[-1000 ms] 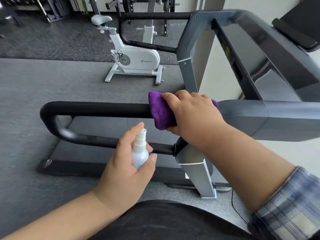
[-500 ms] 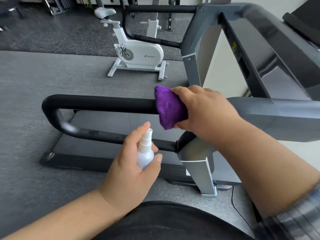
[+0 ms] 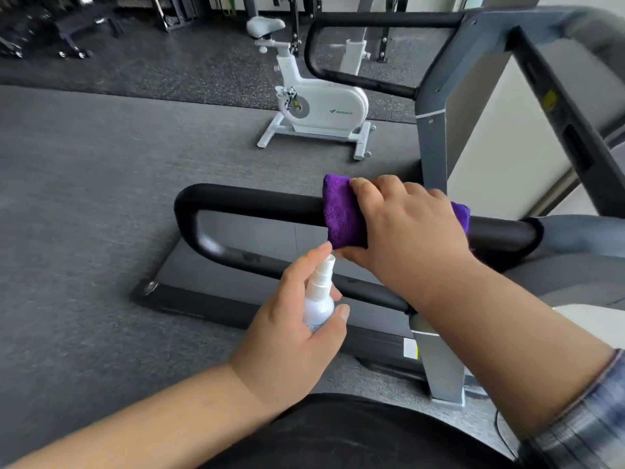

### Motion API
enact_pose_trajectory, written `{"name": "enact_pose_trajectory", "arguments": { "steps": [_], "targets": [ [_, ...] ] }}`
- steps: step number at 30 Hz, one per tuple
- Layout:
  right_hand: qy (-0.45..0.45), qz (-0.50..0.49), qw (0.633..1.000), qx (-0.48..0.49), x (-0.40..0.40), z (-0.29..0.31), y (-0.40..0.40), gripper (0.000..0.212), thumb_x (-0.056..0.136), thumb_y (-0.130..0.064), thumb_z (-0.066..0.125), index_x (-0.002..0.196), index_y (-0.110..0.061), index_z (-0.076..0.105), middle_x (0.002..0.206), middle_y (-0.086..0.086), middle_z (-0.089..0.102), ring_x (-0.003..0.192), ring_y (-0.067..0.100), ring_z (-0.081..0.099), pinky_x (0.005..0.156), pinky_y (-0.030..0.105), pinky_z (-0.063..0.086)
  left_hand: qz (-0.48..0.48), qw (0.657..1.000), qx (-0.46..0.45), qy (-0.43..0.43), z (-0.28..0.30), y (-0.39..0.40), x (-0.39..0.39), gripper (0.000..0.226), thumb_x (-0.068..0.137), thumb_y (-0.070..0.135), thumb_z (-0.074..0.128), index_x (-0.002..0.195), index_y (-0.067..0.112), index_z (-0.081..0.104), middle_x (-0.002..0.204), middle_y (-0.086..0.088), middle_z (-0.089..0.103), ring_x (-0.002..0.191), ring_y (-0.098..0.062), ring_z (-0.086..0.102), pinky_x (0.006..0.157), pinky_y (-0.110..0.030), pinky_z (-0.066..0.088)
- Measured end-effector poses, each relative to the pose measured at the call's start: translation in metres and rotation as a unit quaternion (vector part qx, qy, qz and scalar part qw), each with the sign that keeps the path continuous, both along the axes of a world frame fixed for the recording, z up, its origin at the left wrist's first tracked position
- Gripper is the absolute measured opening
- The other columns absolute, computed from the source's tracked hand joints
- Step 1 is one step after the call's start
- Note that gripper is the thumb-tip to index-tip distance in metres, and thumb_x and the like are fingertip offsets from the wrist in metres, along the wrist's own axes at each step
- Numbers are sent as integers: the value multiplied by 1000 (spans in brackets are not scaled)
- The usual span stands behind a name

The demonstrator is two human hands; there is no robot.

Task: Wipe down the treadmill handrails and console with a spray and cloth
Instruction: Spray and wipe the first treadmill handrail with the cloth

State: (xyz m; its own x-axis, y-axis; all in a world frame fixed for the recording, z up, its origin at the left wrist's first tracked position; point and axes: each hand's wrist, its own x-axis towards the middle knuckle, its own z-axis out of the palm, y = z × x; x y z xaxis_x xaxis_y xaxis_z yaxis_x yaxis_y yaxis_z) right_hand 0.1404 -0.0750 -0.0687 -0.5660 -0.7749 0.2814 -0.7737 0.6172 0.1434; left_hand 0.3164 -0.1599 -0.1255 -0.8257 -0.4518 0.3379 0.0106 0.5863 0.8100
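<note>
My right hand (image 3: 406,228) lay over the purple cloth (image 3: 341,214), fingers curled down across it and thumb tucked beneath, so the cloth was wrapped and clamped around the top bar of the near black handrail (image 3: 250,198). One folded end of the cloth stuck out to the left of my knuckles and a smaller corner showed past the far side of my hand. A plaid sleeve (image 3: 581,421) was pushed up my right forearm.

My left hand (image 3: 291,336) gripped the small white spray bottle (image 3: 319,299) upright, just below the cloth. My fingers were wrapped round its body, my thumb lay along the right side, and my forefinger reached up over the nozzle. Whether it was pressing down I could not tell. The nozzle tip sat just beside the lower edge of the cloth.

The handrail looped round at its left end and ran back as a lower bar behind my left hand, meeting the grey upright post (image 3: 436,360). Below it lay the treadmill deck (image 3: 236,265). The far handrail (image 3: 365,18) and the grey frame rose at the upper right.

Beyond, on the grey floor (image 3: 101,198), stood a white exercise bike (image 3: 321,106), well apart from the treadmill.
</note>
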Motion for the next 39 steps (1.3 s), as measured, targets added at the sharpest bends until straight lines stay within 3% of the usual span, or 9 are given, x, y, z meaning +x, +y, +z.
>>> {"name": "enact_pose_trajectory", "arguments": {
  "steps": [9, 20, 24, 28, 32, 36, 39],
  "targets": [
    [8, 6, 1000, 10, 31, -2, -73, 92, 73, -79, 61, 141, -21, 41, 114, 5, 60, 92, 31, 63, 76, 41, 49, -8, 1000, -5, 11, -2, -73, 26, 67, 85, 36, 60, 134, 68, 26, 101, 17, 60, 95, -9, 61, 83, -7, 41],
    [10, 5, 1000, 29, 84, -6, -196, 83, 79, -74, 57, 143, -24, 38, 119, 3, 57, 96, 30, 61, 78, 41, 46, -8, 1000, -1, 30, 1, -201, 75, 68, 84, 38, 60, 135, 67, 27, 103, 18, 60, 97, -6, 61, 84, -5, 39],
    [24, 23, 995, 98, 103, -4, -244, 65, 82, -62, 59, 135, -27, 45, 120, 3, 54, 98, 31, 57, 74, 39, 38, -19, 999, 12, 42, 0, -238, 91, 68, 83, 37, 60, 134, 67, 27, 101, 19, 59, 96, -6, 61, 86, -6, 40],
    [70, 56, 973, 212, 128, -13, -290, 30, 89, -37, 57, 117, -27, 59, 108, 2, 54, 96, 30, 52, 70, 38, 30, -43, 998, 21, 43, -3, -264, 103, 68, 83, 38, 59, 134, 69, 27, 100, 19, 59, 97, -6, 61, 88, -7, 39],
    [123, 55, 937, 323, 139, -32, -314, 31, 96, -35, 47, 123, -25, 60, 116, 4, 55, 106, 32, 51, 84, 44, 38, -77, 995, 31, 49, -5, -280, 112, 70, 83, 37, 60, 135, 68, 25, 102, 17, 59, 96, -6, 62, 88, -8, 41],
    [153, 52, 898, 409, 157, -55, -327, 42, 97, -38, 48, 132, -17, 53, 128, 7, 50, 124, 37, 44, 107, 53, 32, -75, 995, 44, 46, -13, -294, 122, 79, 83, 26, 67, 132, 71, 25, 103, 17, 60, 97, -5, 62, 86, -6, 41],
    [107, 24, 931, 348, 161, -59, -322, 40, 94, -39, 52, 130, -21, 54, 129, 3, 51, 125, 34, 42, 110, 48, 26, -75, 994, 56, 47, -17, -299, 130, 79, 82, 22, 66, 132, 69, 27, 103, 20, 60, 98, -3, 61, 85, -2, 38]
  ]
}}
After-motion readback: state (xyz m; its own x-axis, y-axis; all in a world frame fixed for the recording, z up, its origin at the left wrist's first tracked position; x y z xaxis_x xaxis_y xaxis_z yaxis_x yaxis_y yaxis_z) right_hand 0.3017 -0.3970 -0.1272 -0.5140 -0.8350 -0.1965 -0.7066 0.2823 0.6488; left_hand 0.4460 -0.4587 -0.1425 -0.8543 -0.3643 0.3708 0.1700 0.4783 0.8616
